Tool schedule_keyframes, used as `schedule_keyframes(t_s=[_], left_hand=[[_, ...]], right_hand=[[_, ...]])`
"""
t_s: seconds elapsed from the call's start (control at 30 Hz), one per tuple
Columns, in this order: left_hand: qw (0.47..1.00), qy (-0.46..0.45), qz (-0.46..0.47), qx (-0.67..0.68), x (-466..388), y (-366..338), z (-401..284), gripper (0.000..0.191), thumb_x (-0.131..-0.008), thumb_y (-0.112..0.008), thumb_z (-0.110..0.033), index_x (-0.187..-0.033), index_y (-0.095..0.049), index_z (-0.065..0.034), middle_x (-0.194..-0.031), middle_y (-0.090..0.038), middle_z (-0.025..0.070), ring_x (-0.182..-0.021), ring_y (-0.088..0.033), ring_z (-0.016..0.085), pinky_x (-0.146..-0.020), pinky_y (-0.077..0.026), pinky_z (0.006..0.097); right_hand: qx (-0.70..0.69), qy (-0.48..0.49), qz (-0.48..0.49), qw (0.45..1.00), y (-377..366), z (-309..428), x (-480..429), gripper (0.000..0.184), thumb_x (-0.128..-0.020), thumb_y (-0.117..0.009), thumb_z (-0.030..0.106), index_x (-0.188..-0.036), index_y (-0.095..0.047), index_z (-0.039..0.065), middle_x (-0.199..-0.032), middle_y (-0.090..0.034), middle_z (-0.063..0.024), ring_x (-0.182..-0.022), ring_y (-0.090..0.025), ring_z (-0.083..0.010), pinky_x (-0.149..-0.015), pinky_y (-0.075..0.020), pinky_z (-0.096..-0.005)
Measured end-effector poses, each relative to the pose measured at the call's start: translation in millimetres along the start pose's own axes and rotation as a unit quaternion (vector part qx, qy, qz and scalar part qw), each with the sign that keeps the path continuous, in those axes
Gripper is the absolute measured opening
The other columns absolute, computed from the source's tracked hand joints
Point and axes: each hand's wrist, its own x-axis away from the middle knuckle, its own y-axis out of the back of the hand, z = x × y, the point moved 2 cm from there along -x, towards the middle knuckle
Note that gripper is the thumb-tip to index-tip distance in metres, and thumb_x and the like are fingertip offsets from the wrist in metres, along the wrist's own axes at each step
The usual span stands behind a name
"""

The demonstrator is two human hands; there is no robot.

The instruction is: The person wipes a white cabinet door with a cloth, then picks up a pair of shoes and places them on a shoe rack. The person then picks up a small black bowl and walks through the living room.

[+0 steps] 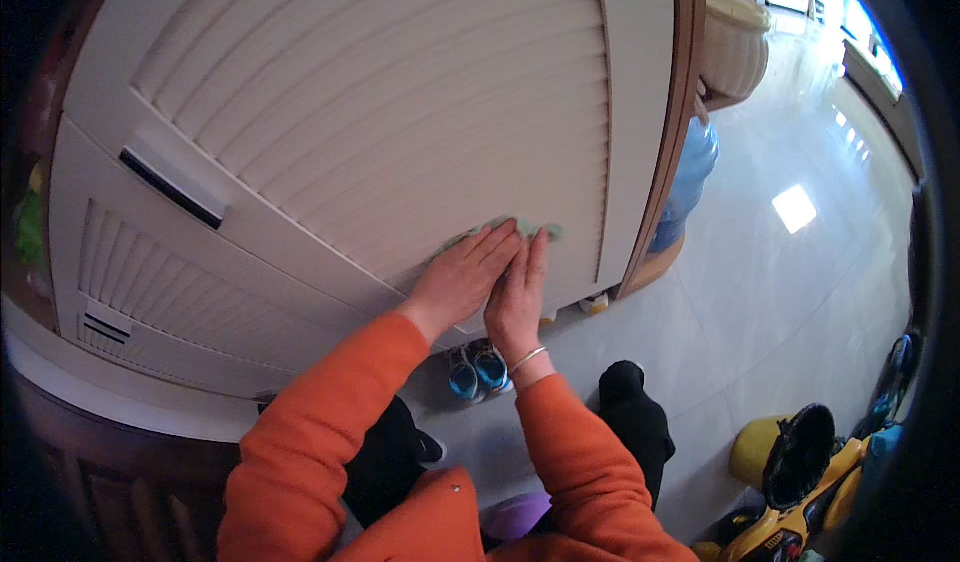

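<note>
Both hands reach forward to the white louvered door (pixel 450 112) of a cabinet. Under the fingers of my left hand (pixel 459 281) lies a pale green cloth (pixel 551 230), pressed flat against the slats near the door's lower edge. My right hand (pixel 516 303), with a bangle (pixel 529 358) on its wrist, meets the left at the fingers and holds the cloth's right part. Most of the cloth is hidden beneath the hands. Orange sleeves cover both forearms.
Blue-lined sneakers (pixel 478 373) stand under the cabinet. A blue water bottle (pixel 686 179) and a ribbed planter (pixel 735 44) stand beyond its right side. At lower right is a yellow ride-on toy (pixel 795 502). A purple object (pixel 516 515) lies below me on the tiled floor (pixel 750 284).
</note>
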Motion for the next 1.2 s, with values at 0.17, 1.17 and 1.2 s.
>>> schedule_keyframes(t_s=[0.17, 1.17, 1.2], left_hand=[[0.997, -0.005, -0.071, 0.01, -49, 2, -17, 0.054, -0.09, -0.042, -0.024, -0.141, -0.037, -0.0063, -0.148, -0.034, 0.0051, -0.142, -0.023, 0.017, -0.118, -0.014, 0.0338], [0.995, 0.007, 0.104, 0.003, 99, -21, 10, 0.053, -0.086, -0.047, -0.019, -0.137, -0.044, -0.0052, -0.14, -0.045, 0.0055, -0.136, -0.034, 0.021, -0.114, -0.022, 0.0371], [0.995, -0.008, 0.104, -0.006, 91, -21, 7, 0.053, -0.086, -0.047, -0.018, -0.137, -0.043, -0.0045, -0.14, -0.045, 0.0058, -0.136, -0.034, 0.021, -0.114, -0.022, 0.0369]], right_hand=[[0.034, -0.021, -0.057, 0.998, 27, -23, -25, 0.053, -0.093, -0.05, 0.007, -0.14, -0.029, -0.007, -0.148, -0.023, -0.029, -0.135, -0.03, -0.0433, -0.111, -0.0279, -0.0437], [-0.107, 0.02, 0.142, 0.984, -32, 31, 65, 0.059, -0.078, -0.046, -0.011, -0.136, -0.035, -0.008, -0.146, -0.024, -0.0307, -0.135, -0.028, -0.0455, -0.112, -0.0273, -0.0455], [-0.093, 0.03, 0.125, 0.987, -28, 26, 62, 0.058, -0.078, -0.046, -0.011, -0.135, -0.035, -0.009, -0.146, -0.025, -0.031, -0.135, -0.028, -0.0457, -0.112, -0.0278, -0.0456]])
